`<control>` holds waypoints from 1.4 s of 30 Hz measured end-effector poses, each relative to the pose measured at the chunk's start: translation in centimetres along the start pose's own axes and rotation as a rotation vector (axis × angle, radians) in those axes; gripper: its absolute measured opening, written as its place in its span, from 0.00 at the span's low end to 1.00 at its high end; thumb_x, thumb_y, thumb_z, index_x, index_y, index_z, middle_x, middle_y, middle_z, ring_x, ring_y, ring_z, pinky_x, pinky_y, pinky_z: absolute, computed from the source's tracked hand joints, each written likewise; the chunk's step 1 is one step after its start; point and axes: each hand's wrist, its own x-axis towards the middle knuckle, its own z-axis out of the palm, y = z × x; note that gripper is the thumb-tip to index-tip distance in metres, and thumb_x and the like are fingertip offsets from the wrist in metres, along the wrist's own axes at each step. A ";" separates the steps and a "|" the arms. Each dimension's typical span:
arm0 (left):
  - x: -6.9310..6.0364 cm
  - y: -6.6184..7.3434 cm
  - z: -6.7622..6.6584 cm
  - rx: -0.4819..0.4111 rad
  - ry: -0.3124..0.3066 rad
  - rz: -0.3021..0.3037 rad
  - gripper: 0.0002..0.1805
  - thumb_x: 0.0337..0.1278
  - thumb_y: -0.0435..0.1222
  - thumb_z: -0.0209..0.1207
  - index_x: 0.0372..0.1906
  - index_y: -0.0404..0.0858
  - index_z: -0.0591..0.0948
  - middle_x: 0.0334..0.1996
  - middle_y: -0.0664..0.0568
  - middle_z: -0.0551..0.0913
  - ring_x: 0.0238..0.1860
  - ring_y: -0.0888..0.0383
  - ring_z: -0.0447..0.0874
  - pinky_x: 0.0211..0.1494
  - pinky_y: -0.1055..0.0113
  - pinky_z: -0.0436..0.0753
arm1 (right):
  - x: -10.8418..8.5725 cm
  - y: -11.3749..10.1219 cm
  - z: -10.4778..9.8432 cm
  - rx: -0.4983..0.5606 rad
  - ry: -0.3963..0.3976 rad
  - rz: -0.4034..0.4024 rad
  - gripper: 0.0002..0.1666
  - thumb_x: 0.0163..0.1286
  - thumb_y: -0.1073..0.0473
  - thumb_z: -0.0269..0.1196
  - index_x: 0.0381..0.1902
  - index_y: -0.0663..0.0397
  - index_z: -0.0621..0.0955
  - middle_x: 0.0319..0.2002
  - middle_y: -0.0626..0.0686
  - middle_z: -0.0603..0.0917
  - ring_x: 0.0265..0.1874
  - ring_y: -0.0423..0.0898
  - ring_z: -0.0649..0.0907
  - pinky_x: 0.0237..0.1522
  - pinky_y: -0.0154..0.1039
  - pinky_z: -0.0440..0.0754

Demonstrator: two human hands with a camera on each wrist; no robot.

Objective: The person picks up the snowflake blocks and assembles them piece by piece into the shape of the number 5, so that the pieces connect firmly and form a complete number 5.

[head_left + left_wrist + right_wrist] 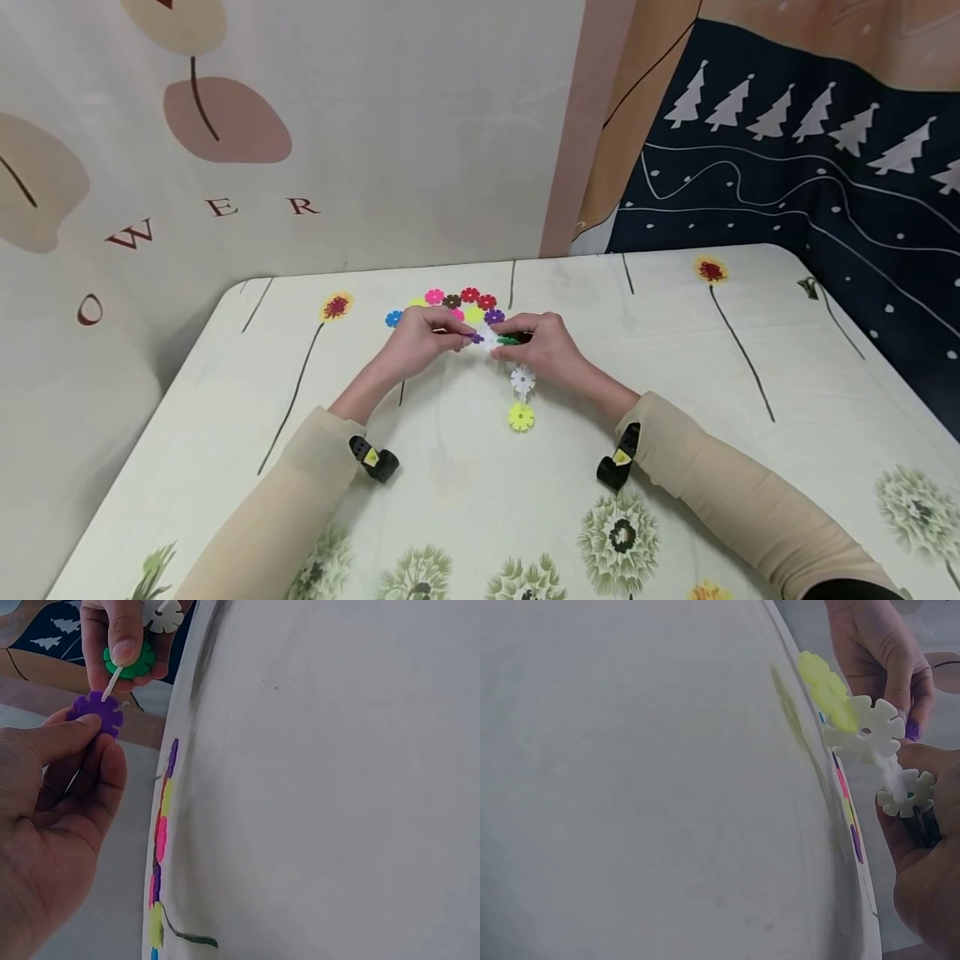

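A purple disc (101,709) and a green disc (142,664) are seen alongside white discs (522,380) and a yellow disc (521,417); the clustered discs (470,295) are coloured blue, pink, brown, red, yellow and purple; the off-white cloth (465,417) is printed with green dandelion-like heads and yellow-and-red flowers on dark stems; the pale backdrop (420,125) is marked with beige and dusty-pink blobs and dark red letters; the navy panel (780,175) is patterned with white trees, wavy lines and dots; the sleeves (262,508) are coloured plain beige, the wrist cameras (382,467) black and yellow.
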 end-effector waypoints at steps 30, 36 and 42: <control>0.5 0.0 -0.2 -0.007 0.012 -0.033 0.06 0.64 0.25 0.66 0.44 0.30 0.88 0.41 0.43 0.87 0.42 0.50 0.87 0.49 0.63 0.87 | 0.1 0.2 -0.2 0.066 0.022 -0.041 0.15 0.65 0.63 0.74 0.50 0.59 0.89 0.47 0.54 0.89 0.44 0.47 0.86 0.46 0.35 0.84; 0.7 0.0 0.0 -0.022 0.016 -0.018 0.05 0.64 0.23 0.64 0.43 0.29 0.87 0.40 0.42 0.87 0.40 0.50 0.88 0.49 0.61 0.87 | 0.0 0.1 -0.2 0.090 0.041 -0.043 0.12 0.74 0.61 0.66 0.49 0.62 0.88 0.47 0.56 0.89 0.42 0.47 0.85 0.38 0.32 0.81; 0.7 0.1 0.3 -0.015 0.022 -0.036 0.06 0.65 0.25 0.65 0.44 0.31 0.88 0.40 0.43 0.87 0.40 0.51 0.88 0.50 0.61 0.87 | 0.0 0.1 -0.1 0.140 0.045 -0.043 0.14 0.71 0.63 0.69 0.51 0.66 0.87 0.48 0.57 0.89 0.42 0.48 0.86 0.37 0.30 0.82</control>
